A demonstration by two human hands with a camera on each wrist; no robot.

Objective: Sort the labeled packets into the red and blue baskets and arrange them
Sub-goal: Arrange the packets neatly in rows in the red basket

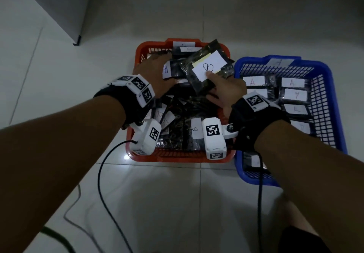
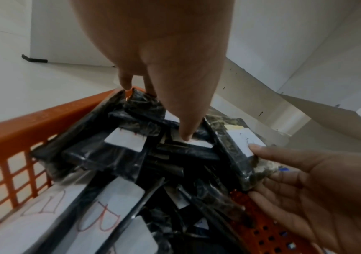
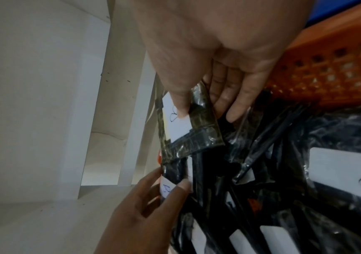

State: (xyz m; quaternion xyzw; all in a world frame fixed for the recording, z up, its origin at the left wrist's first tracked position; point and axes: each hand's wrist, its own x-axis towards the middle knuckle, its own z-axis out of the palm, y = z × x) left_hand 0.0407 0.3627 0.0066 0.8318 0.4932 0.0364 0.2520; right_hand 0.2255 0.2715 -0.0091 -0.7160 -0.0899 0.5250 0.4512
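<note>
A red basket point(image 1: 177, 158) in the middle holds a loose heap of dark packets with white B labels point(image 1: 195, 129). My right hand point(image 1: 211, 81) grips one B packet point(image 1: 189, 69) tilted up over the heap, thumb on its label and fingers beneath; the right wrist view shows this packet point(image 3: 199, 130) too. My left hand point(image 1: 157, 69) reaches into the basket's back left. It pinches a labeled packet point(image 3: 166, 189) there, its thumb point(image 2: 186, 130) pressing on a white label. The blue basket point(image 1: 334, 103) at the right holds A packets point(image 1: 295, 95) laid in rows.
Both baskets stand side by side on a pale tiled floor. Black cables point(image 1: 100, 174) run from the wrist cameras across the tiles in front. A grey cabinet corner point(image 1: 76, 42) stands at the back left. A knee point(image 1: 295, 223) shows at the bottom right.
</note>
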